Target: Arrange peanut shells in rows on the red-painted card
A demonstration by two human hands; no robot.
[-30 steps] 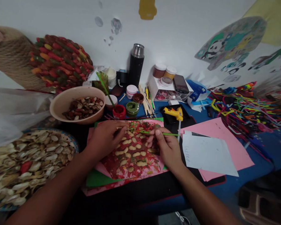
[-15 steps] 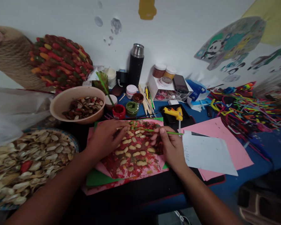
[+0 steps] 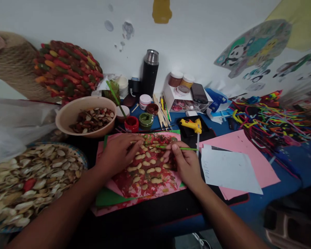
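Note:
My right hand is closed on a slim green paintbrush. Its tip points left, over the upper part of a paint-smeared pink sheet. On the left, my left hand is pinched, with a thin pale stick showing at its fingers; what sits at the stick's end is too small to tell. Between the hands, several peanut shells lie in rows on the sheet. Open jars of red paint and green paint stand just behind the sheet.
A bowl of painted shells and a basket of plain shells are at left. Behind stand a black flask and a brown paint jar. A yellow glue gun, white paper and colourful pipe cleaners lie rightward.
My right hand has shifted slightly left and down with the green paintbrush, bringing its tip lower and nearer my left fingers. My left hand stays almost where it was.

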